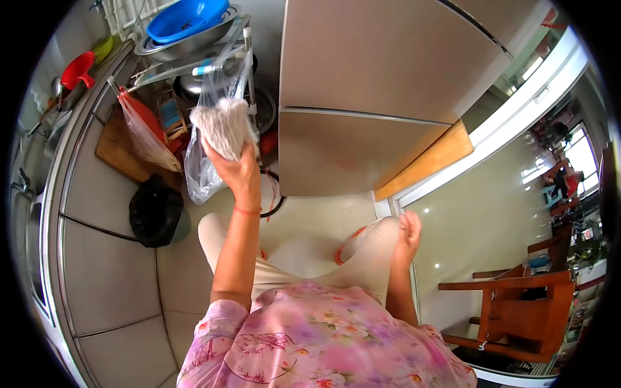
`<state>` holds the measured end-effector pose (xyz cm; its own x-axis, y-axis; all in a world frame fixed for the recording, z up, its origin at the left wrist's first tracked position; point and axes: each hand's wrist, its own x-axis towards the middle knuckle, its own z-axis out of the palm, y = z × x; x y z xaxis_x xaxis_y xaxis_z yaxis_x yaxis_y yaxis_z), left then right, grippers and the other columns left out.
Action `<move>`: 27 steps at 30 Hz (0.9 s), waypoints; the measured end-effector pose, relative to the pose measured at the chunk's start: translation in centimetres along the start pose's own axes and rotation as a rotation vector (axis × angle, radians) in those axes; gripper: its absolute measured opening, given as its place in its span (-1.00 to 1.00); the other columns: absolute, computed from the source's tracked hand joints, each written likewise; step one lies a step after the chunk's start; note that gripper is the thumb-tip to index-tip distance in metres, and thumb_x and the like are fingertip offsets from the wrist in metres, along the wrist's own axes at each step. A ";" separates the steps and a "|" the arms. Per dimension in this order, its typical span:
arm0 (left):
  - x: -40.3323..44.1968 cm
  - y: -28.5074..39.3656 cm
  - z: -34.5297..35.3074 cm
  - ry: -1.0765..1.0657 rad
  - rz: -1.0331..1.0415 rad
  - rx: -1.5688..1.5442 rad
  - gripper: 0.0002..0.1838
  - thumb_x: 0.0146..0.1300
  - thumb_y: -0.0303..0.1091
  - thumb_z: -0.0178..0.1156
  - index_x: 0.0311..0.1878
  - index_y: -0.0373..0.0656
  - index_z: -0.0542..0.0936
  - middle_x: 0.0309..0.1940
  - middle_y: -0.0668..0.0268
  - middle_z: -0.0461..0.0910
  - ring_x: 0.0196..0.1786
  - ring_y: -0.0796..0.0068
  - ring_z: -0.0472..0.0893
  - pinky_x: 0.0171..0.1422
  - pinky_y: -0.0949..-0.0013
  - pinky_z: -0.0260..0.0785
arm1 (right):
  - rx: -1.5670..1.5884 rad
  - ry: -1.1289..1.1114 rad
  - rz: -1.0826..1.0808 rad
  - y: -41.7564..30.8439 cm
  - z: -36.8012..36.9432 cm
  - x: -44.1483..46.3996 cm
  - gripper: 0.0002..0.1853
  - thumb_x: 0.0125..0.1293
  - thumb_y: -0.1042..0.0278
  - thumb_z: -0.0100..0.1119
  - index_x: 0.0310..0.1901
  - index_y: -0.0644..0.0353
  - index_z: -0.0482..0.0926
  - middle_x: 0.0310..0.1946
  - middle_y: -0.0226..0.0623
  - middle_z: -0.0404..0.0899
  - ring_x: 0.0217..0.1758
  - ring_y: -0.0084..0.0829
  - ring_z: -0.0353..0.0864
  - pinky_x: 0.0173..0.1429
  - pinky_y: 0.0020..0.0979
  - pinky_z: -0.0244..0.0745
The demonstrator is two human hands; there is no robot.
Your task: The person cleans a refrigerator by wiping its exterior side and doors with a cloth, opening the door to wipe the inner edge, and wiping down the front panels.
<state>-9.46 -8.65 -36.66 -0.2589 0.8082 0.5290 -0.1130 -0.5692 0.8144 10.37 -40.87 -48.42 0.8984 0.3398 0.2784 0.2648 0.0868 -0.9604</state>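
My left hand (238,173) is stretched forward and grips a fluffy, greyish-white cloth (223,129). The fingers are mostly hidden behind the cloth. Right around it hangs a clear plastic bag (202,174), from the corner of a metal rack (248,39); whether cloth and bag touch, I cannot tell. My right hand (407,234) is raised beside my right knee, its fingers loosely bent and apart, with nothing seen in them.
A tall refrigerator (362,64) stands ahead. Left of the rack are a red-and-clear bag (141,126), a wooden board (119,152) and a black-lined bin (155,210). Basins, the top one blue (187,19), sit on the rack. A wooden chair (524,310) stands beyond the doorway.
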 end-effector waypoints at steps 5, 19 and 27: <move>1.7 -5.4 5.3 -0.242 0.674 0.339 -0.22 -0.07 -0.59 0.21 0.34 -0.18 0.25 0.24 -0.02 0.34 0.35 -0.07 0.27 0.43 0.01 0.06 | -0.127 0.297 0.027 1.1 -3.8 -1.8 -0.55 0.34 0.60 -0.11 0.28 0.37 0.24 0.30 -0.08 0.30 0.33 -0.31 0.33 0.36 -0.36 0.23; -7.4 -15.7 2.7 -1.119 0.975 0.704 -0.47 0.08 -0.44 0.12 0.19 0.05 0.43 0.17 0.41 0.41 0.22 0.36 0.39 0.10 0.19 0.30 | -0.212 0.324 0.002 2.7 -4.1 -0.9 -0.56 0.32 0.61 -0.16 0.25 0.35 0.31 0.24 -0.06 0.37 0.32 -0.26 0.34 0.35 -0.32 0.23; -13.2 -20.1 -3.0 -1.189 -0.089 0.654 -0.24 -0.07 -0.64 0.15 0.31 0.04 0.36 0.29 0.17 0.37 0.30 0.06 0.38 0.33 0.20 0.30 | -0.429 0.381 -0.013 2.7 -4.5 -1.6 -0.57 0.31 0.56 -0.11 0.23 0.40 0.31 0.23 -0.03 0.37 0.31 -0.20 0.34 0.37 -0.30 0.19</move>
<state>-6.66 -8.33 -60.72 0.7396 0.6679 0.0829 0.4719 -0.6025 0.6437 11.21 -45.43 -51.40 0.9361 -0.0270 0.3506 0.3233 -0.3261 -0.8883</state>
